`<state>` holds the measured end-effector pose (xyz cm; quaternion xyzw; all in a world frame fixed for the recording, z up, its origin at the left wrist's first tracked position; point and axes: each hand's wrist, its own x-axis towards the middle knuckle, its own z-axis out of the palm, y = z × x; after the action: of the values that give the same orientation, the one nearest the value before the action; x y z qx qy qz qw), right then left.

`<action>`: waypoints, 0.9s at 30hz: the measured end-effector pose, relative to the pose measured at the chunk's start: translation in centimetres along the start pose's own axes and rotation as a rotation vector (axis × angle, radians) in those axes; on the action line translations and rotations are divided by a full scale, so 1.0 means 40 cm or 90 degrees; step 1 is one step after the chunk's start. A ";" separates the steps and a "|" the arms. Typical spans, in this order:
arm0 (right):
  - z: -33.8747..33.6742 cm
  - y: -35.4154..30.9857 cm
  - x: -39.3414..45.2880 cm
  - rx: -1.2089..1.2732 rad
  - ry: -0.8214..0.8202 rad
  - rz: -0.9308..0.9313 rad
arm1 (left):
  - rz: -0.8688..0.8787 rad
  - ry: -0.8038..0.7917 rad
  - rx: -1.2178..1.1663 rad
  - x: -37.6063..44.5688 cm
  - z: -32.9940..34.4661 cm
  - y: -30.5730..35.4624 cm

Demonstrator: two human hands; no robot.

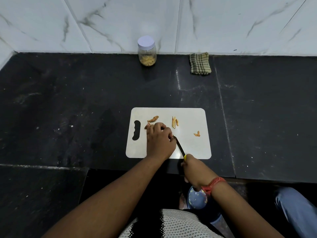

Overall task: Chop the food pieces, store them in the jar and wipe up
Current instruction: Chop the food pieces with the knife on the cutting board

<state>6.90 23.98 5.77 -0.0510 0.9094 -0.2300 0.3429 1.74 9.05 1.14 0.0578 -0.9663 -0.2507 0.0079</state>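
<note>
Four small light food bits [174, 122] mid-frame on board [188, 146], my left hand [159, 140] pins one, right hand [192, 170] grips knife [179, 146]; dry, likely brittle, hold near cut.

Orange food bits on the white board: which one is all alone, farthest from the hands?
The small orange piece near the board's right side; the others lie further left.
</note>
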 end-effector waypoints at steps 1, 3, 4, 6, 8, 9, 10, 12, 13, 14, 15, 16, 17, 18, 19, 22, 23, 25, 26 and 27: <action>-0.003 0.001 -0.001 -0.005 0.006 0.000 | 0.000 0.001 0.002 0.000 0.000 -0.001; 0.001 0.003 -0.008 -0.044 0.020 -0.005 | 0.002 0.004 0.004 -0.001 0.002 0.000; 0.004 0.002 -0.013 -0.061 0.021 -0.005 | 0.003 0.004 0.004 -0.001 0.001 0.002; 0.007 -0.002 -0.023 -0.077 0.016 -0.004 | 0.004 0.000 0.006 -0.001 0.000 0.002; 0.008 -0.004 -0.030 -0.081 0.012 0.001 | 0.007 0.003 0.008 -0.002 0.002 -0.001; 0.010 -0.002 -0.031 -0.078 0.010 0.005 | 0.006 0.005 0.010 -0.002 0.004 -0.002; 0.013 0.000 -0.033 -0.074 0.009 0.008 | 0.005 0.003 0.012 -0.002 0.005 -0.003; 0.024 0.005 -0.040 -0.064 0.011 0.014 | 0.004 0.002 0.011 -0.002 0.005 -0.003; 0.030 0.009 -0.044 -0.059 0.014 0.015 | 0.006 0.004 0.009 -0.002 0.004 -0.003; 0.036 0.015 -0.050 -0.056 0.015 0.015 | 0.008 0.004 0.008 -0.002 0.003 -0.003; 0.042 0.020 -0.055 -0.054 0.015 0.017 | 0.009 0.003 0.007 -0.003 0.002 -0.002; 0.047 0.028 -0.057 -0.051 0.014 0.020 | 0.009 0.002 0.006 -0.003 0.002 -0.002; 0.050 0.037 -0.057 -0.045 0.014 0.021 | 0.009 0.000 0.007 -0.004 0.001 -0.001; 0.051 0.045 -0.055 -0.037 0.012 0.016 | 0.009 -0.001 0.007 -0.004 0.002 -0.001; 0.048 0.051 -0.054 -0.020 0.006 0.010 | 0.012 -0.001 0.008 -0.005 0.002 -0.002; 0.022 0.045 -0.064 0.207 -0.024 0.057 | 0.057 0.010 0.022 -0.011 0.003 -0.016; 0.014 0.040 -0.070 0.328 -0.050 0.086 | 0.076 0.017 0.026 -0.014 0.003 -0.022; -0.002 0.026 -0.082 0.558 -0.105 0.118 | 0.111 0.029 0.032 -0.023 0.000 -0.037; -0.012 0.022 -0.087 0.649 -0.132 0.126 | 0.126 0.036 0.038 -0.026 -0.001 -0.042; -0.020 0.020 -0.089 0.723 -0.159 0.134 | 0.137 0.041 0.044 -0.030 -0.002 -0.046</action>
<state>9.13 25.88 8.07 0.2044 0.5969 -0.6377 0.4419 3.12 7.54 0.34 -0.0380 -0.9742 -0.2131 0.0636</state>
